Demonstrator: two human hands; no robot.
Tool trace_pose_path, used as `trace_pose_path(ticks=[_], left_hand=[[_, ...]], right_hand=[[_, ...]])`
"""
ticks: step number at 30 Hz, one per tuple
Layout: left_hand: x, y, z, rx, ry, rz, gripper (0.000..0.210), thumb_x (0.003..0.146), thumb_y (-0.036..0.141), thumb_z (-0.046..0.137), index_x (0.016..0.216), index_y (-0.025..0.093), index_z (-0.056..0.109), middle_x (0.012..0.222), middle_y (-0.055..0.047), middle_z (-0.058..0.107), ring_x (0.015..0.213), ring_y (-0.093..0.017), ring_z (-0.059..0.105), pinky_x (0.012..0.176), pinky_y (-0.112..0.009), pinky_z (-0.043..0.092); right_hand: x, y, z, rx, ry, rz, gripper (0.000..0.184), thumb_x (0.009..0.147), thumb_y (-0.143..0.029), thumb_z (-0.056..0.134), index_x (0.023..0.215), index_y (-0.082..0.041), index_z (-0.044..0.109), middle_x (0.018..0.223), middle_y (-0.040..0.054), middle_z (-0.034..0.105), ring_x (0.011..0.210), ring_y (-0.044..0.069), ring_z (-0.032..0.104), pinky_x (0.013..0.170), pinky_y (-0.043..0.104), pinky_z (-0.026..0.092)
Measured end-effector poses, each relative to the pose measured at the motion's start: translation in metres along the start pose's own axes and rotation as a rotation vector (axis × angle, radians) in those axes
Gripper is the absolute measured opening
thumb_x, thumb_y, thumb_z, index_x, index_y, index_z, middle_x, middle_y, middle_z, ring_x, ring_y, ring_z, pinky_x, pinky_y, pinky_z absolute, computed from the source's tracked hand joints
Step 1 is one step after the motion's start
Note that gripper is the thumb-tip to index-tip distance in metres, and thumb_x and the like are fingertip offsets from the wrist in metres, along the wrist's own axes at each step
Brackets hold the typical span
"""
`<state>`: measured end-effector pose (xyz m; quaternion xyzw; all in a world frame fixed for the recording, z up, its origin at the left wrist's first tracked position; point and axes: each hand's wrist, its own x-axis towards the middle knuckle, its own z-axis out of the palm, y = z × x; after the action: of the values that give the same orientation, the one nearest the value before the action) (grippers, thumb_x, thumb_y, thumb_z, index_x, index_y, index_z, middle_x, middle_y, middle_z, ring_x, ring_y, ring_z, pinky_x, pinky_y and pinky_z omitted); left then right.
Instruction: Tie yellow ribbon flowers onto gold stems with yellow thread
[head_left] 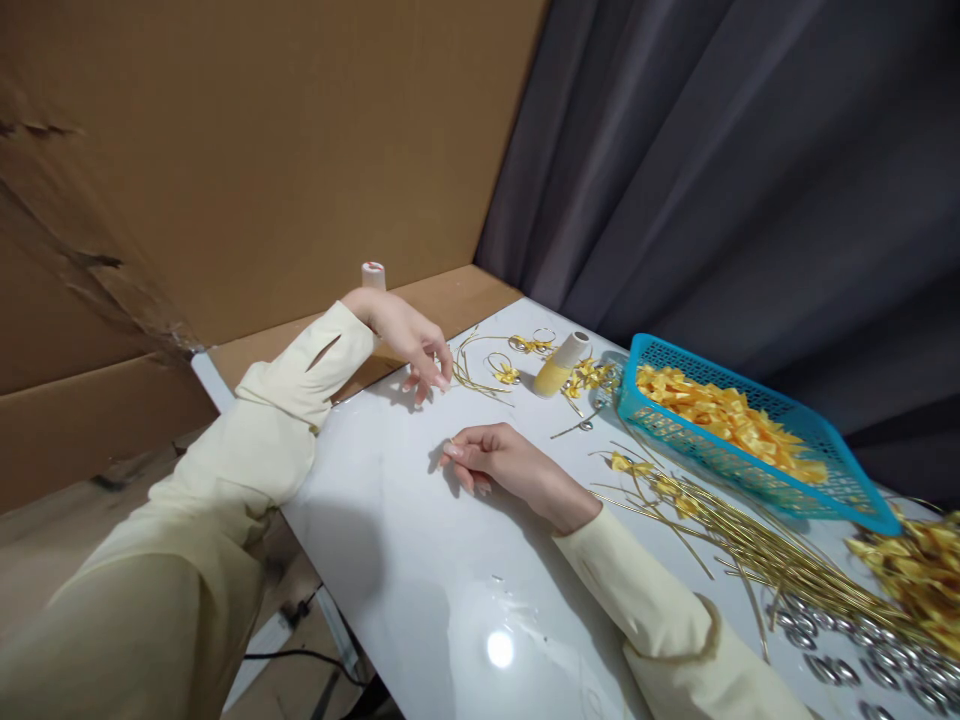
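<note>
My left hand (pixel 409 340) hangs over the far left corner of the table with its fingers loose and apart, holding nothing I can see. Closest to it are thin gold wires (pixel 472 375) and a wire ring with a yellow ribbon flower (pixel 506 374). Low over the white tabletop, my right hand (pixel 506 462) has its thumb pressed against the index finger. Whatever may be in that pinch is too small to make out. Beyond it stands a cone-shaped spool of yellow thread (pixel 553 376), slightly tilted, with more gold flower pieces (pixel 589 375) beside it.
A turquoise basket (pixel 750 490) of yellow ribbon pieces (pixel 727 415) stands at the right. Gold stems (pixel 772 550), silver oval beads (pixel 885 650) and more gold ribbon (pixel 915 570) lie nearer me. A white cone (pixel 373 275) is behind my left wrist. Cardboard (pixel 300 150) and a dark curtain (pixel 712 200) border the table.
</note>
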<state>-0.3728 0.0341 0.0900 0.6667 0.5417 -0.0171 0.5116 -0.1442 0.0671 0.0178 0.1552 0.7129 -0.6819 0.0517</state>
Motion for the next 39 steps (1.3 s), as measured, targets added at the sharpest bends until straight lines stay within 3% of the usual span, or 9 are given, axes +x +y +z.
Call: trace_pose_path(ticks=[5, 11, 21, 27, 39], left_hand=[[0.009, 0.0, 0.003, 0.001, -0.061, 0.06, 0.03, 0.079, 0.041, 0.066, 0.094, 0.015, 0.068, 0.087, -0.007, 0.075, 0.076, -0.017, 0.065, 0.069, -0.02, 0.048], [0.023, 0.005, 0.01, -0.011, -0.176, 0.107, 0.025, 0.075, 0.037, 0.072, 0.089, 0.016, 0.074, 0.082, -0.005, 0.075, 0.07, -0.015, 0.065, 0.065, -0.018, 0.049], [0.026, 0.009, 0.012, 0.017, -0.207, 0.085, 0.02, 0.075, 0.023, 0.065, 0.09, 0.015, 0.074, 0.072, -0.003, 0.075, 0.061, -0.013, 0.061, 0.06, -0.017, 0.046], [0.02, 0.012, 0.012, 0.028, -0.2, 0.087, 0.025, 0.076, 0.027, 0.064, 0.096, 0.014, 0.07, 0.073, -0.004, 0.074, 0.064, -0.015, 0.06, 0.064, -0.021, 0.046], [0.017, 0.017, 0.012, 0.04, -0.195, 0.086, 0.019, 0.081, 0.033, 0.064, 0.083, 0.016, 0.072, 0.059, -0.002, 0.07, 0.057, -0.013, 0.058, 0.059, -0.019, 0.045]], right_hand=[[0.0, -0.001, 0.001, -0.005, -0.003, 0.006, 0.026, 0.089, -0.026, 0.051, 0.075, -0.01, 0.065, 0.051, -0.0044, 0.049, 0.045, 0.006, 0.031, 0.051, 0.023, 0.027], [0.0, -0.001, 0.001, -0.003, 0.003, 0.019, 0.026, 0.09, -0.023, 0.049, 0.076, -0.009, 0.066, 0.05, -0.0045, 0.049, 0.044, 0.006, 0.032, 0.049, 0.023, 0.026], [0.002, 0.0, 0.001, 0.001, 0.01, 0.022, 0.024, 0.09, -0.022, 0.05, 0.075, -0.01, 0.066, 0.05, -0.0047, 0.05, 0.043, 0.005, 0.033, 0.047, 0.022, 0.024], [0.002, 0.001, 0.0, 0.0, 0.006, 0.016, 0.025, 0.09, -0.022, 0.05, 0.072, -0.011, 0.064, 0.05, -0.0045, 0.05, 0.043, 0.006, 0.032, 0.047, 0.022, 0.024], [0.001, -0.001, 0.0, -0.029, -0.005, 0.008, 0.025, 0.09, -0.024, 0.048, 0.078, -0.009, 0.064, 0.05, -0.0044, 0.049, 0.044, 0.006, 0.031, 0.048, 0.022, 0.025]])
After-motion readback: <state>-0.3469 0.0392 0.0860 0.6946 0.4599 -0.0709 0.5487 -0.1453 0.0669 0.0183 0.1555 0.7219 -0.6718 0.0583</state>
